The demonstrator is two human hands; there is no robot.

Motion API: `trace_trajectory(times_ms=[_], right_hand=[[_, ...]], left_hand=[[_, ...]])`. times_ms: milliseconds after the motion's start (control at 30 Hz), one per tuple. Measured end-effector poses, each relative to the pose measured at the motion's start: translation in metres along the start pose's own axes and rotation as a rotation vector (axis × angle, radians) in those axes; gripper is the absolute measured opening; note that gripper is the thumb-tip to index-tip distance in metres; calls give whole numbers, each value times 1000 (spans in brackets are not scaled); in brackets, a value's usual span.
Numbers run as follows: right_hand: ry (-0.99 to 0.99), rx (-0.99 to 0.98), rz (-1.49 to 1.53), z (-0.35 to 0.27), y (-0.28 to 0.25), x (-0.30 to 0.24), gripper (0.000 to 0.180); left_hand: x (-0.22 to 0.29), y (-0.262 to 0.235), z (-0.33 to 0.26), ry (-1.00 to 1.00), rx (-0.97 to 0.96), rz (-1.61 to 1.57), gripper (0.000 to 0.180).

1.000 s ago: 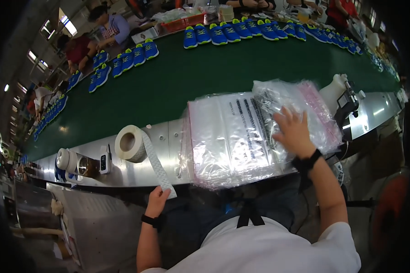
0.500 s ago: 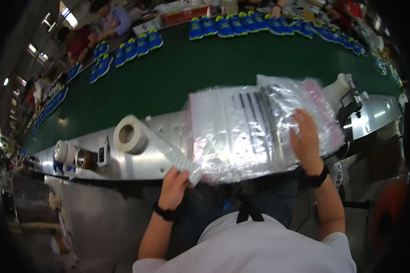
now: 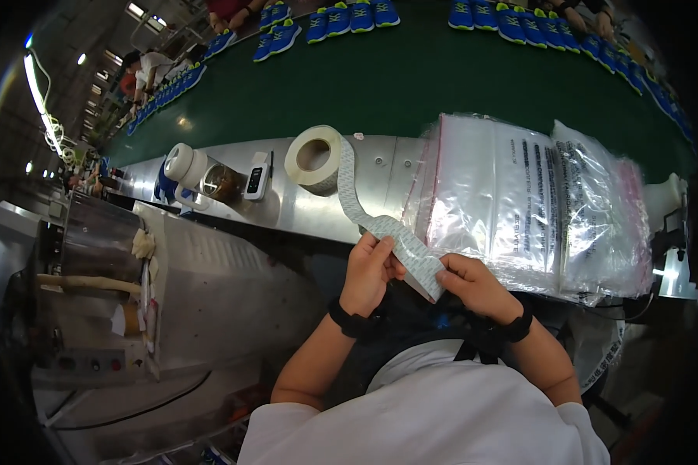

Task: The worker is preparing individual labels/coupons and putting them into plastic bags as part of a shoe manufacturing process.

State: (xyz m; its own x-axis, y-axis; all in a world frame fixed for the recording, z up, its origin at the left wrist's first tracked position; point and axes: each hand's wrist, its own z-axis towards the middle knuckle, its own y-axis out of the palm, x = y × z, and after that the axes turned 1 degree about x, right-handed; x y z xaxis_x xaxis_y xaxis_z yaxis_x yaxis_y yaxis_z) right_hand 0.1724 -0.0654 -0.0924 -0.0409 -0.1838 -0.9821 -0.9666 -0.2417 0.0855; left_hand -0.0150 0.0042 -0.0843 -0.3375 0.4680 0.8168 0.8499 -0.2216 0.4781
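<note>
A roll of white stickers (image 3: 312,160) lies on the metal ledge, and its printed strip (image 3: 411,246) runs from it to my hands. My left hand (image 3: 368,273) pinches the strip near its middle. At the free end, my right hand (image 3: 477,285) grips the strip between thumb and fingers. Just beyond my right hand lies a stack of clear plastic bags (image 3: 481,182) with dark print and pinkish edges. Another pile of clear bags (image 3: 601,217) overlaps its right side.
Left of the roll are a small device with a screen (image 3: 257,180) and a lidded bottle of dark liquid (image 3: 223,183). Blue shoes (image 3: 337,19) line the far side of the green conveyor belt (image 3: 395,85), with people's hands near them. A metal machine (image 3: 233,287) stands at the left.
My right hand has left the plastic bags and come to the strip's free end. My left hand still holds the strip, which now curves. The view has turned left.
</note>
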Motion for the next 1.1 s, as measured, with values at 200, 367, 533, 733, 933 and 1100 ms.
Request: trace_trajectory(times_ms=[200, 367, 533, 733, 933, 1100], right_hand=[[-49, 166, -262, -6, 3, -9, 19], [112, 121, 57, -1, -1, -22, 21], [107, -57, 472, -11, 8, -36, 14], [54, 33, 151, -10, 5, -8, 8], [-257, 123, -233, -4, 9, -16, 6], [-278, 127, -312, -1, 9, -20, 7]], left_hand=[[-5, 14, -21, 789, 259, 1160, 43], [-5, 40, -41, 845, -38, 1377, 43], [-8, 23, -34, 468, 84, 755, 42], [-4, 24, -27, 390, 134, 634, 37], [-5, 33, -48, 395, -98, 899, 18], [-8, 25, -38, 289, -50, 729, 15]])
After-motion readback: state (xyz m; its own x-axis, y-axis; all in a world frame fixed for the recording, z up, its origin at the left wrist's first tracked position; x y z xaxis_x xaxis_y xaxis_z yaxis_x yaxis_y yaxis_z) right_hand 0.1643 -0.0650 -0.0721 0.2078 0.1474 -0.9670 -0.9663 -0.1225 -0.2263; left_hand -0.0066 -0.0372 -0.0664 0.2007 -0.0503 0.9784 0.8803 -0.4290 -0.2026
